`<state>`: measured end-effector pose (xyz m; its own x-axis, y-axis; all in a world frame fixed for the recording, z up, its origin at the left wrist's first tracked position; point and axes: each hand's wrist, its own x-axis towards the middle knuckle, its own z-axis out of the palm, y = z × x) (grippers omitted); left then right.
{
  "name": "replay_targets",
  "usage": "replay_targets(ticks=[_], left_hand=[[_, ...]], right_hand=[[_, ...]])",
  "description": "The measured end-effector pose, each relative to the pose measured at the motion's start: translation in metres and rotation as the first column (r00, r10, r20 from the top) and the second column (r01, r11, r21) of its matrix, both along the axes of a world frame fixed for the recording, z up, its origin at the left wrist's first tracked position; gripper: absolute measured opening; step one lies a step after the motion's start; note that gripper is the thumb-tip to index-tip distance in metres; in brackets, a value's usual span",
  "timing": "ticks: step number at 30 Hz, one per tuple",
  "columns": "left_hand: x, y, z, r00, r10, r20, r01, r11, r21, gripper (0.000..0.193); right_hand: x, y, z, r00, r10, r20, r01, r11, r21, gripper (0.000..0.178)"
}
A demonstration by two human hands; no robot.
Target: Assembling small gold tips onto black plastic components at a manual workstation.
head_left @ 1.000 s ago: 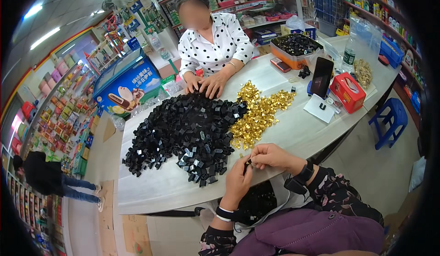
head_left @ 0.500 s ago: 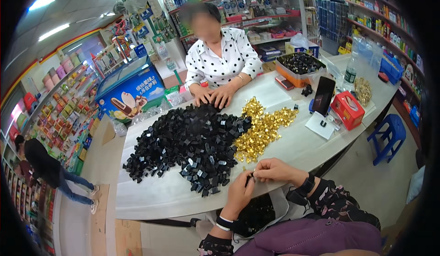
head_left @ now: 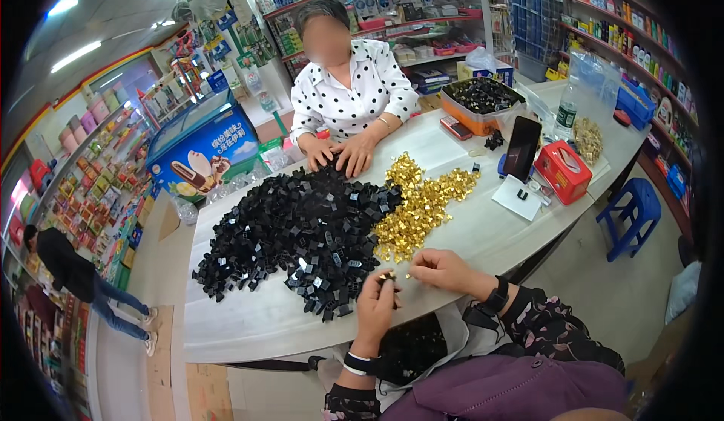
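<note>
A big heap of small black plastic pieces (head_left: 294, 232) covers the left and middle of the table. Beside it on the right lies a pile of small shiny gold pieces (head_left: 422, 206). At the near edge, my left hand (head_left: 372, 306) is closed on a small black piece (head_left: 387, 277) that shows a glint of gold. My right hand (head_left: 446, 272), just to its right, has its fingers pinched near the gold pile. A tiny gold piece (head_left: 408, 275) shows at those fingertips. Across the table, a person's hands (head_left: 339, 153) rest on the far side of the black heap.
Below the table edge, an open bag (head_left: 411, 345) of dark pieces sits at my lap. Toward the right stand a propped phone (head_left: 522, 148), a red box (head_left: 563, 172), a water bottle (head_left: 565, 119) and an orange tub (head_left: 483, 108). A blue stool (head_left: 632, 217) is on the floor.
My hands have come apart; the left shifted left with the black piece, the right stays nearer the gold pile. The whole view has shifted slightly.
</note>
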<state>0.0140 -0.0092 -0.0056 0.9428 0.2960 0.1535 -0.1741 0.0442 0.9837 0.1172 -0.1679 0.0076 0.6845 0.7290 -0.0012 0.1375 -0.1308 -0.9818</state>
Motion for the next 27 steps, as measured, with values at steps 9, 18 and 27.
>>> replay_targets(ticks=[9,18,27], left_hand=[[-0.010,0.010,0.007,0.997,-0.007,-0.082,-0.013,0.971,-0.238,0.017],[-0.053,-0.004,-0.003,0.776,-0.520,-0.357,0.571,0.820,0.047,0.023],[-0.057,-0.002,-0.028,0.858,-0.390,-0.334,0.504,0.515,0.694,0.031]], right_hand=[[-0.006,0.010,-0.005,0.568,-0.146,0.810,0.300,0.953,-0.038,0.016],[-0.005,0.008,-0.002,0.649,-0.167,0.742,0.290,0.956,-0.039,0.015],[0.005,-0.006,-0.013,0.716,-0.090,0.692,0.175,0.983,-0.053,0.017]])
